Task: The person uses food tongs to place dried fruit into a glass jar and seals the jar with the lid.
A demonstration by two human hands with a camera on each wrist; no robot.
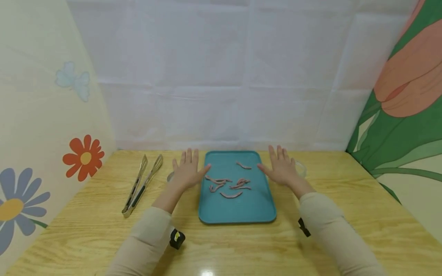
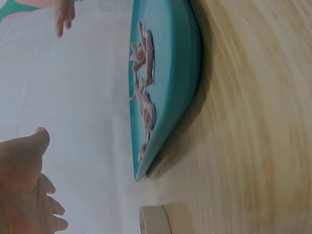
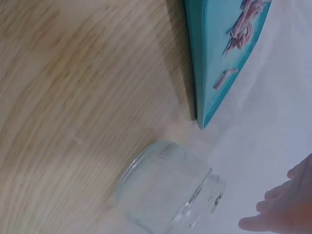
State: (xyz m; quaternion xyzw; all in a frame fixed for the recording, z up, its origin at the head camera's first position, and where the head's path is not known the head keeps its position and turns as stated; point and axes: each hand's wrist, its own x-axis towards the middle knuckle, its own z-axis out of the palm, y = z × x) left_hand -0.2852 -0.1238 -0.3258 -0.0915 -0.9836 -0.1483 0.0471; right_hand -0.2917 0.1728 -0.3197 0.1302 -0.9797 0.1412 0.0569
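Observation:
A teal tray (image 1: pixel 238 212) lies on the wooden table with several thin strips of pinkish raw meat (image 1: pixel 231 195) scattered on it. My left hand (image 1: pixel 186 173) hovers by the tray's left edge, fingers straight and spread, holding nothing. By the right edge my right hand (image 1: pixel 282 168) is held the same way, also holding nothing. A glass jar (image 3: pixel 170 187) stands upright near the right hand, mostly behind it in the head view. Past the left hand, a round pale lid-like object (image 2: pixel 155 220) shows only in part.
Metal tongs (image 1: pixel 138 191) with dark grips lie spread on the table at the left. A white sheet (image 1: pixel 221 76) hangs along the table's back edge. Painted walls with flowers (image 1: pixel 84 158) flank both sides.

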